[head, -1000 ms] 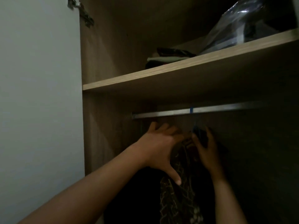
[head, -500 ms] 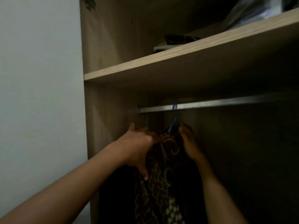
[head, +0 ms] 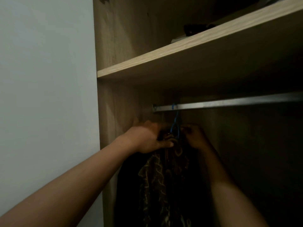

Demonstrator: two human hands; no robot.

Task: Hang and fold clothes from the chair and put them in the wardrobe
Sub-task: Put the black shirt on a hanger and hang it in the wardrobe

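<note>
Much lies in shadow: left hand (head: 147, 139) grips garment (head: 157, 177), right hand (head: 196, 138) unclear.

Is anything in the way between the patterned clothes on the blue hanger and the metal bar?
Nothing visible. The thin blue hanger already hooks over the grey metal rail near its left end. The left hand grips the dark patterned garment at its top; the right hand is beside the hanger.

At frame centre our left hand (head: 147, 138) grips the top of the patterned garment (head: 157, 177); its blue hanger (head: 175, 123) hooks the metal rail (head: 229, 103) under the wooden shelf (head: 180, 51); our right hand (head: 195, 136) curls beside it, grip unclear.
</note>
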